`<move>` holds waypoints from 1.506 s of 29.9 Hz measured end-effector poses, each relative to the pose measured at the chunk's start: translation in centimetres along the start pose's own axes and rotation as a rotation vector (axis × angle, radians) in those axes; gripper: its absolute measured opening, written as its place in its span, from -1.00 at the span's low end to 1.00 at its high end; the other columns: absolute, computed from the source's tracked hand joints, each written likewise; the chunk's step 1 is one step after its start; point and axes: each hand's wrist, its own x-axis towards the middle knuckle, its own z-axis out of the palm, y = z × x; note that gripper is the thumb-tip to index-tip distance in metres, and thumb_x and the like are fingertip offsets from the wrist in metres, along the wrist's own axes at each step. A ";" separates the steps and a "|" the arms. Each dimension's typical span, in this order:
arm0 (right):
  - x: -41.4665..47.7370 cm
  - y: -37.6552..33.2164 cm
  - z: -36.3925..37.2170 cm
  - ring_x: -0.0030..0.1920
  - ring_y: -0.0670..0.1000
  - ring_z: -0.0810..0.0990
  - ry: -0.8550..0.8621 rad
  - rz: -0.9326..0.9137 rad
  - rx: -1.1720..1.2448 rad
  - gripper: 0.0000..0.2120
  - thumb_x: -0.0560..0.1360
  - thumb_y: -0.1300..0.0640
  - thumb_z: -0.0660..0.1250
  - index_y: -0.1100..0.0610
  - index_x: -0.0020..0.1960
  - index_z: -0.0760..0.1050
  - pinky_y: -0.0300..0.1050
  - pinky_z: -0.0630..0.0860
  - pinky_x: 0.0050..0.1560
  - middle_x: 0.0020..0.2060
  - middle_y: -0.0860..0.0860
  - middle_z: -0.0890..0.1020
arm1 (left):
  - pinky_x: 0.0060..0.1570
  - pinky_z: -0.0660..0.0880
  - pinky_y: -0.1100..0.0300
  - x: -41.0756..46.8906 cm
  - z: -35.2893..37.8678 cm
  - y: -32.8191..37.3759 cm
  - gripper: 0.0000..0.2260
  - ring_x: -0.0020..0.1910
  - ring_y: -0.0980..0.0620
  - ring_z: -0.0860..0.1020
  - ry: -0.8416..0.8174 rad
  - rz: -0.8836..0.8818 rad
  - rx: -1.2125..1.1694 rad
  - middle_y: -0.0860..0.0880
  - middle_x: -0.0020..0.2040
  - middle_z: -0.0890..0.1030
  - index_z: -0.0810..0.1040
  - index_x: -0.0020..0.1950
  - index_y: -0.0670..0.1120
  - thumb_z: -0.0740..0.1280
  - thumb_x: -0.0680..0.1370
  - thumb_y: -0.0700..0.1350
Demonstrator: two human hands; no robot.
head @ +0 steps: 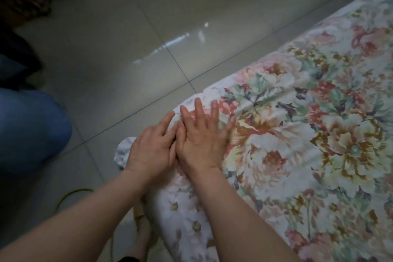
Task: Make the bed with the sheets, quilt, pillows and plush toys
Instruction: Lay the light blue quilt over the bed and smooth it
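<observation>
Floral sheet [297, 134]: spread over the bed, its corner hanging toward the tiled floor [127, 49].
Right hand [200, 140]: palm down on the sheet's corner, fingers straight and splayed, pressing flat, holding nothing.
Left hand [153, 147]: just beside the right, touching it, at the corner's outer edge; fingers loosely extended on the cloth, no grip visible.
Both forearms: bare, reaching in together toward the corner.
Bare foot [142, 234]: on the floor below the corner.

Right hand [202, 140] on corner of sheet [297, 134]; left hand [153, 147] touching it, just left; floor [148, 38] left of and beyond sheet; someone's knee [32, 130] well left of sheet; foot [142, 236] on floor beside sheet's hanging side
</observation>
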 end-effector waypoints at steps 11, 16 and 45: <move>1.2 -2.9 -1.4 0.56 0.10 0.00 -0.020 -0.208 0.041 -0.44 0.59 -0.20 -0.23 -0.12 0.48 0.25 0.33 -0.28 0.44 0.49 -0.05 0.31 | 0.18 0.38 0.10 -1.1 -0.4 -2.7 -0.56 0.28 -0.06 0.48 0.067 -0.135 -0.244 0.02 0.38 0.45 0.30 0.49 0.06 -0.04 0.64 0.10; -3.9 -1.5 -1.3 0.54 0.17 0.10 0.135 -0.314 0.074 -0.46 0.59 -0.20 0.00 -0.07 0.53 0.21 0.34 0.03 0.45 0.53 0.05 0.22 | 0.40 0.20 0.16 -5.2 1.8 -3.7 -0.52 0.46 0.04 0.29 0.177 -0.454 -0.515 -0.01 0.48 0.35 0.25 0.54 -0.02 0.00 0.64 0.09; -7.8 -2.2 -25.7 0.57 0.06 -0.03 -0.023 0.142 -0.043 -0.38 0.54 -0.15 -0.31 -0.13 0.56 0.06 0.15 -0.04 0.52 0.55 -0.04 0.16 | 0.51 -0.09 -0.06 -2.1 -26.4 2.9 -0.38 0.57 -0.10 -0.06 -0.058 0.116 -0.125 -0.06 0.60 0.03 0.02 0.59 0.02 0.19 0.60 -0.25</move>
